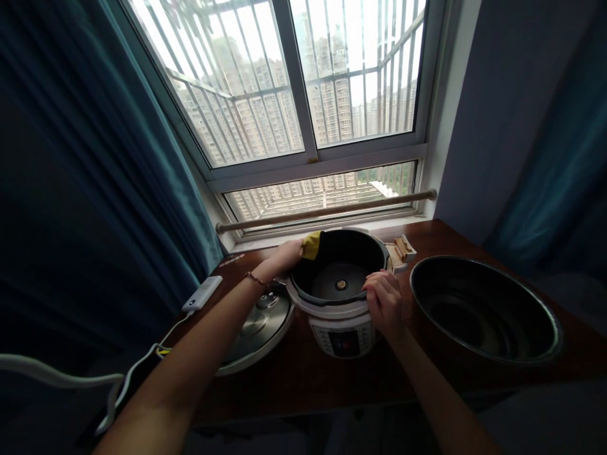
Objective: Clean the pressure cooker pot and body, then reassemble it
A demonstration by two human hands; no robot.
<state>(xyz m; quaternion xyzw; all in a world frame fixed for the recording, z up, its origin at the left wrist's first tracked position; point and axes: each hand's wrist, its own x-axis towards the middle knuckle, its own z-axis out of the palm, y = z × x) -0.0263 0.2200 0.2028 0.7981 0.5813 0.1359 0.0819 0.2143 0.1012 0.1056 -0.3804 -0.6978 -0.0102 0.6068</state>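
Right now I am clenching my left grip (284, 256) on a yellow cloth (312, 244), pressing it against the far-left rim of the open cooker (327, 308), which is sitting mid-bench (303, 373). My right grip (385, 303) is clasping the near-right rim, directly across the bowl from the cloth.

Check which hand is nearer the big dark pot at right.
Right. The right hand holds the cooker by its near rim, left of the pot; left hand presses a yellow cloth on its far rim.
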